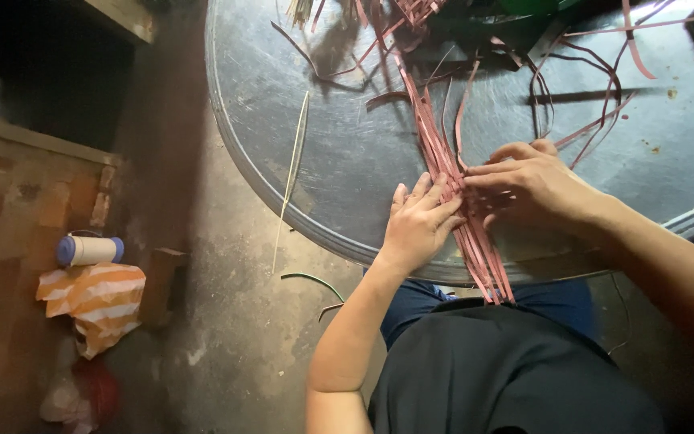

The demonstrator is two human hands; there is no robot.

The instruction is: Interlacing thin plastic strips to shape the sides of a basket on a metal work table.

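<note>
A bundle of flat pink strips [475,249] lies across the near edge of a round metal table [283,104] and hangs over it toward my lap. My left hand [418,223] presses flat on the strips from the left, fingers spread a little. My right hand [528,183] comes in from the right, its fingers pinching strips where they cross beside the left fingertips. More pink strips [435,120] fan out from that spot toward the far side of the table.
A pale thin stick [295,157] lies on the table's left part. Loose dark-red strips [596,96] curl at the right. On the floor at the left sit a blue-capped spool [88,250], an orange-and-white striped bag [96,299] and a wooden block [162,281].
</note>
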